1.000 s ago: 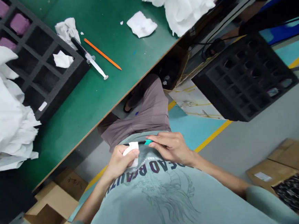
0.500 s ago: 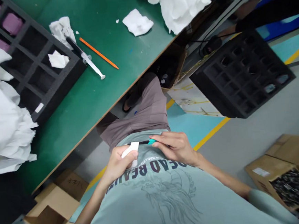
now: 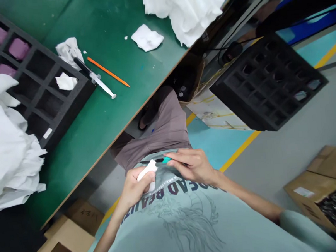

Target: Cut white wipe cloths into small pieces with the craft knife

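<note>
The person sits back from the green surface (image 3: pixel 117 110) and holds the work close to the belly, over the shirt. I think this is so that both hands can steady themselves against the body. The right hand (image 3: pixel 193 166) has its fingers closed on a slim tool (image 3: pixel 166 160) with a teal part. It grips the thicker end, so the thin dark end points toward the left hand (image 3: pixel 134 187). There the fingers are pinched shut on a white wipe (image 3: pixel 146 170), which is folded around the dark end so that the cloth covers it from both sides. On the surface, well apart from the hands, a syringe (image 3: pixel 102 83) and an orange stick (image 3: pixel 108 72) lie just beside a black foam tray (image 3: pixel 47 108).
</note>
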